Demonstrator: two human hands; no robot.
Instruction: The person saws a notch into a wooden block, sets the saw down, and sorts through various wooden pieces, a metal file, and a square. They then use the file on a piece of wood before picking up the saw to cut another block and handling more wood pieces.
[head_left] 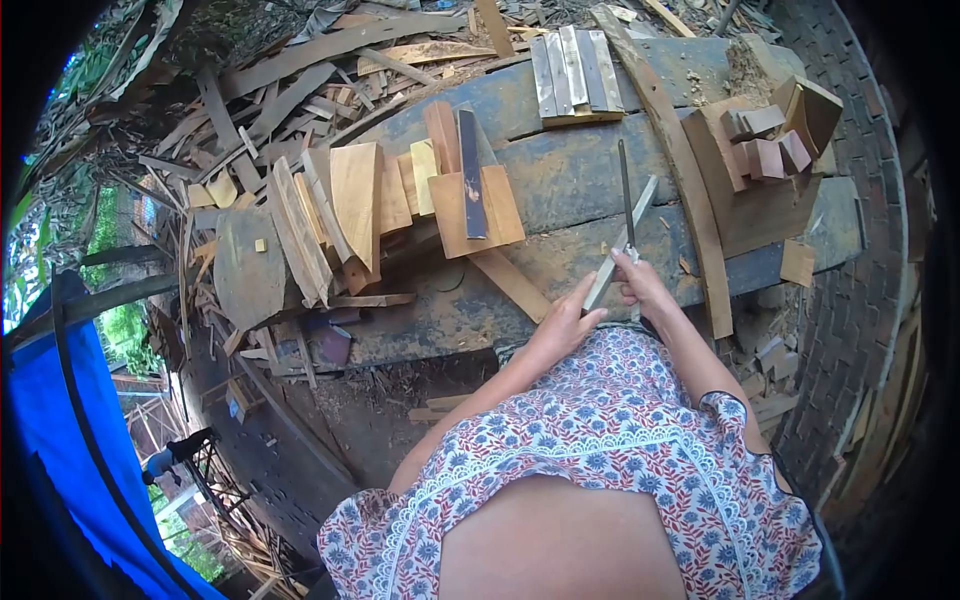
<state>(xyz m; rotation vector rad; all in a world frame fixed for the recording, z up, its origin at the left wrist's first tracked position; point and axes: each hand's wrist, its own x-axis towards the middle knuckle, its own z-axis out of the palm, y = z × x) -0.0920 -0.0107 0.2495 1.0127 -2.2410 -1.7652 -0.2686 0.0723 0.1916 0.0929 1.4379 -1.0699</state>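
My left hand [570,318] is closed round the near end of a narrow pale wood strip [643,202], which slants away from me over the worktop. In my right hand [644,282], fingers curled, is a tool with a long, thin, dark blade [626,185] pointing away from me. The blade crosses the strip in this view, just beyond my right fingers. Its handle is hidden in my grip. Both hands are close together near the worktop's front edge, right in front of my patterned clothing [600,400].
The worn worktop [560,190] carries a row of wood offcuts [355,200] at left and a bundle of strips [577,75] at the back. A long plank [680,170] lies across it at right, beside a wooden block [745,200] with small pieces on top. Scrap wood [300,100] is heaped behind.
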